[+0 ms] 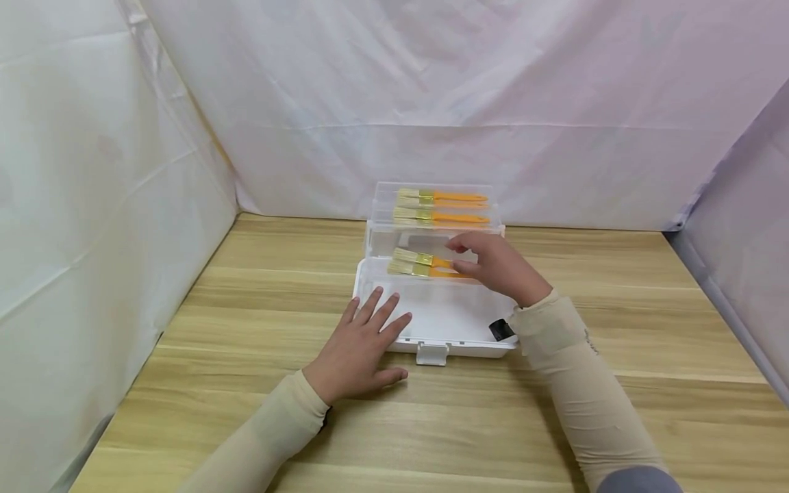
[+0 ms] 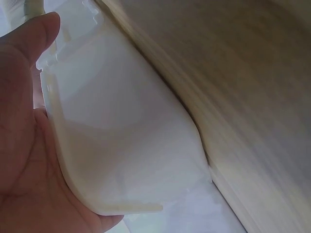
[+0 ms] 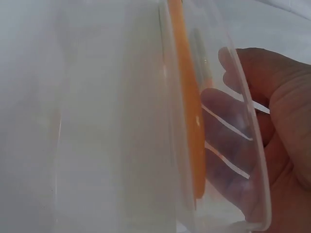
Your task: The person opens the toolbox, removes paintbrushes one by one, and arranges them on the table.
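A white box (image 1: 446, 318) with raised translucent trays lies unfolded on the table. My left hand (image 1: 357, 346) rests on its front left corner, fingers spread over the rim; the left wrist view shows the palm against the outer wall of the box (image 2: 121, 121). In the lower tray (image 1: 376, 239) lie orange-handled paintbrushes (image 1: 416, 263), bristles pointing left. My right hand (image 1: 496, 263) reaches over that tray's right end, a gap showing between thumb and forefinger. Through the clear tray wall (image 3: 260, 184), its fingertips show beside an orange brush handle (image 3: 192, 121).
Several more paintbrushes (image 1: 459, 219) lie in the upper tray (image 1: 382, 195) at the back. A latch (image 1: 431, 354) hangs from the box's front. Black material (image 1: 501, 330) shows by the right cuff. White cloth (image 1: 431, 89) hangs behind the wooden table (image 1: 277, 274).
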`<action>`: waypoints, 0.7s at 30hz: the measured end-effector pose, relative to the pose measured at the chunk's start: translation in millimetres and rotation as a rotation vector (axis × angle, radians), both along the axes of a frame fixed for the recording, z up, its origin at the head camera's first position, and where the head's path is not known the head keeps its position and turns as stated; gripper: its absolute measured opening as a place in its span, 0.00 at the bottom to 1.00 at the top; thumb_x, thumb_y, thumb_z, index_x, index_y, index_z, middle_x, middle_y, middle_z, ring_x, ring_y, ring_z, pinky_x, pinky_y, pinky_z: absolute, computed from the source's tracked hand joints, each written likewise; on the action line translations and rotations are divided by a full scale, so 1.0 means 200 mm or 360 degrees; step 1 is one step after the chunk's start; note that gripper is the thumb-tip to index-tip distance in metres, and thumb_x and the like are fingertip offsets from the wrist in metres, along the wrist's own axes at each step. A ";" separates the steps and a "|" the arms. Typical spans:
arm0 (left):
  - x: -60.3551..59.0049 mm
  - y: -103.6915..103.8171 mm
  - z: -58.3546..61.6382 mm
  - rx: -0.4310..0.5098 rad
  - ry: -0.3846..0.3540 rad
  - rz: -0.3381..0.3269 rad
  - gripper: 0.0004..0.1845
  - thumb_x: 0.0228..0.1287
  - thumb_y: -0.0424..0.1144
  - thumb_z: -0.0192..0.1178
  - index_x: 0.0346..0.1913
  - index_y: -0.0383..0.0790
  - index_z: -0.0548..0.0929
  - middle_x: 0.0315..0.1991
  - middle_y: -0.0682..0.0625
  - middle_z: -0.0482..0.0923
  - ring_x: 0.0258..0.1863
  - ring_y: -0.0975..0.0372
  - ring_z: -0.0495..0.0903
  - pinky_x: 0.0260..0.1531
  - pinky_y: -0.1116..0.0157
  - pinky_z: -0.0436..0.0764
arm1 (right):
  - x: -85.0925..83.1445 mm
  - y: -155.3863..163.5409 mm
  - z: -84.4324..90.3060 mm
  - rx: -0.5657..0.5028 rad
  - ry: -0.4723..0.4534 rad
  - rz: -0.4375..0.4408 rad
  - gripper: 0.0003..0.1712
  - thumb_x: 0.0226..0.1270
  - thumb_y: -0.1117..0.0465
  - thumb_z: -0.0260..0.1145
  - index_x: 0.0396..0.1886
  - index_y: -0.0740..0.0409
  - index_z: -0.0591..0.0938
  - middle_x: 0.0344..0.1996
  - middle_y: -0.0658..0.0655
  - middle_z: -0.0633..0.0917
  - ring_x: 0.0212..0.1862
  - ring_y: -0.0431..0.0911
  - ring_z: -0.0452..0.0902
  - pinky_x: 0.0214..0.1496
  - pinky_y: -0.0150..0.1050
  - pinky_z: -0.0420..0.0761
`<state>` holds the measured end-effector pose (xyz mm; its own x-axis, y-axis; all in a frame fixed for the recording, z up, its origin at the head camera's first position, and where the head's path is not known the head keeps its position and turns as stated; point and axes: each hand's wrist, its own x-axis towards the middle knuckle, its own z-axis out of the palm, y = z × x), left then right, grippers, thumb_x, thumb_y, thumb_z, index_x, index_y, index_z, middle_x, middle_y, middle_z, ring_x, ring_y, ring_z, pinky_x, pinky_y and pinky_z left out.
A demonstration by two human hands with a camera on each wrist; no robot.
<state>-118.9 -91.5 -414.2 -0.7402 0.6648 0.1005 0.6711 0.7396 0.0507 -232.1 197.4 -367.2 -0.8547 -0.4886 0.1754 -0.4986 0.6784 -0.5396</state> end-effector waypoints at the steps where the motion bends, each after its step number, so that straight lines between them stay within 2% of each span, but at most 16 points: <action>1: 0.00 0.00 0.00 0.0001 0.0000 0.0000 0.46 0.58 0.69 0.60 0.76 0.51 0.64 0.78 0.44 0.52 0.78 0.47 0.40 0.71 0.41 0.47 | 0.00 0.00 0.00 -0.0002 -0.0012 -0.0007 0.18 0.66 0.61 0.70 0.55 0.58 0.83 0.51 0.56 0.84 0.53 0.54 0.78 0.57 0.53 0.76; 10: 0.00 0.00 0.01 -0.0001 0.0003 0.0003 0.46 0.58 0.69 0.60 0.76 0.51 0.64 0.78 0.45 0.52 0.78 0.47 0.40 0.71 0.41 0.48 | -0.02 0.00 -0.02 0.0034 -0.0062 -0.0003 0.17 0.69 0.60 0.68 0.55 0.58 0.83 0.52 0.59 0.84 0.52 0.51 0.79 0.54 0.52 0.78; 21: 0.01 0.00 0.01 0.0020 0.0004 -0.0004 0.46 0.58 0.68 0.62 0.75 0.50 0.64 0.78 0.44 0.53 0.78 0.47 0.41 0.70 0.41 0.49 | -0.02 -0.02 -0.02 0.0059 -0.0098 -0.0013 0.16 0.67 0.63 0.68 0.54 0.60 0.83 0.49 0.55 0.84 0.48 0.49 0.78 0.52 0.49 0.78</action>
